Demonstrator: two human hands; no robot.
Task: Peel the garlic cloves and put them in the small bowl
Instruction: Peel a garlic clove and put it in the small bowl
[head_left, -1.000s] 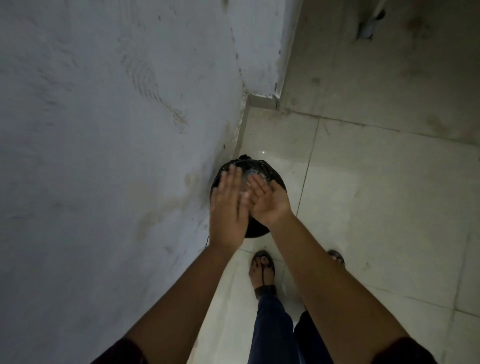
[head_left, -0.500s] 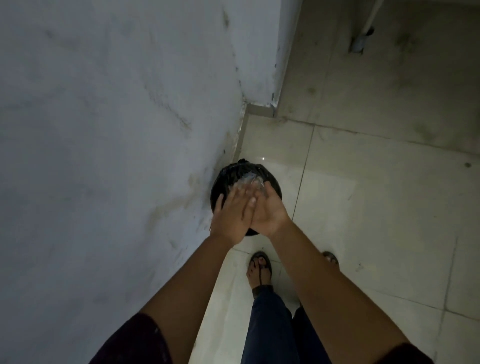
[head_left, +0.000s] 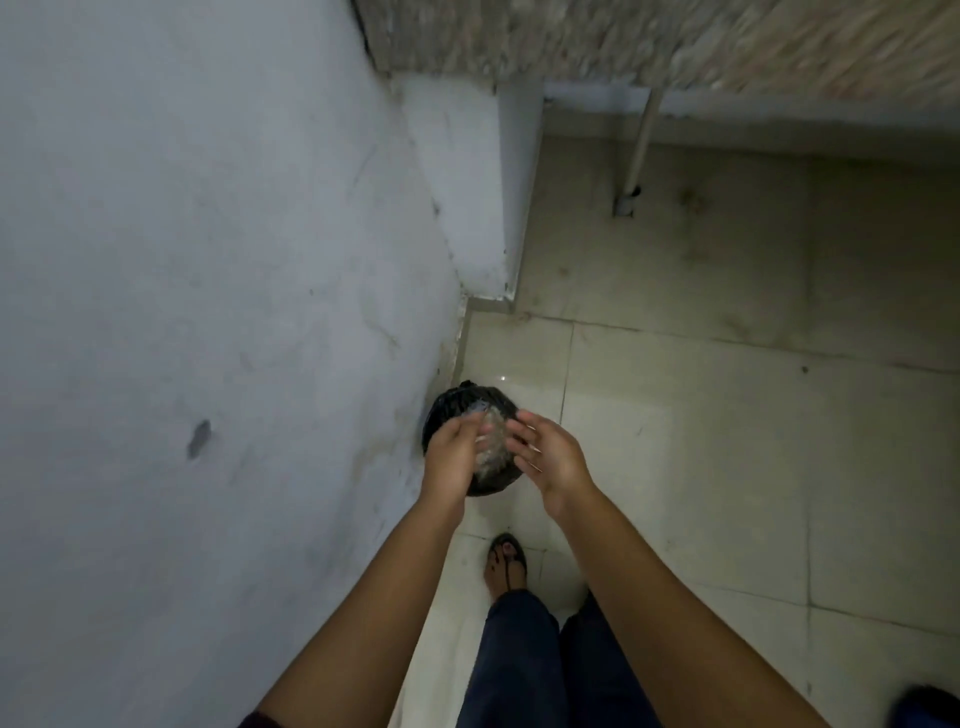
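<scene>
Head view: a scuffed grey-white plastered wall (head_left: 208, 312) fills the left. Just beside its foot stands a round bin lined with a black plastic bag (head_left: 460, 400). The left hand (head_left: 453, 460) hangs over the bin with its fingers straight and close together. A blur of pale papery flakes (head_left: 491, 449), probably garlic skin, shows between the two palms. The right hand (head_left: 553, 460) faces the left one, a little apart from it, fingers loosely spread. Neither hand grips anything.

Risk: the flakes are light, and the hands sit above the bin's right edge. Some skin could drift past the rim onto the glossy beige floor tiles (head_left: 727, 467) or stick to damp fingers.

Count: two hands, one bin, one sandalled foot (head_left: 506, 564) plainly seen, and one grey pipe (head_left: 641, 140) at the far wall. No garlic cloves and no small bowl are in view; both lie somewhere outside this view.
</scene>
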